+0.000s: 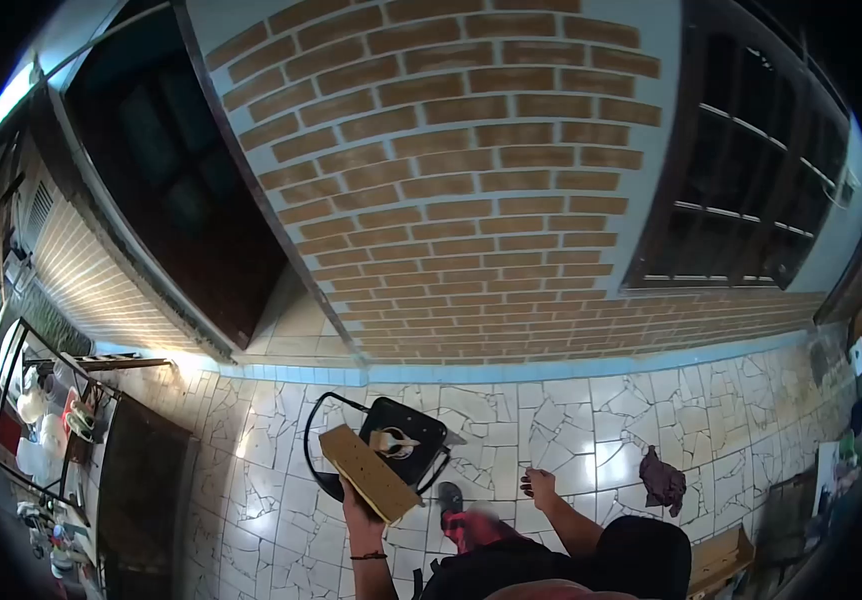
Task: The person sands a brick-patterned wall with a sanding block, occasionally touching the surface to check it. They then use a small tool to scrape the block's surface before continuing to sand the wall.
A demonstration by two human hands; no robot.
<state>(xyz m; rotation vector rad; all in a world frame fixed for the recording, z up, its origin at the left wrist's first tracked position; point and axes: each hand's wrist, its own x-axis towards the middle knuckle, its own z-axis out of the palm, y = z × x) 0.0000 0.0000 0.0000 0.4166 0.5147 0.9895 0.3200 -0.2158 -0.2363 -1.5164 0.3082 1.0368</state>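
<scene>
My left hand (359,517) grips the lower edge of a long yellow-brown wooden block (366,468) with small dark holes along its face. The block is tilted and partly covers a black chair (416,418) standing on the floor. On the chair's seat lie a tan, roll-like thing and a light-coloured tool (395,440), too small to name surely. To the right, my right hand (539,485) hangs over the tiles, its fingers loosely bent and apart, with nothing seen in them.
A dark crumpled cloth (662,480) lies on the tiled floor (531,420) to the right. Ahead rises a brick-patterned wall (451,200) with a barred window (741,170) and a doorway (171,180). A cluttered rack (51,420) stands left; a cardboard box (721,562) sits lower right.
</scene>
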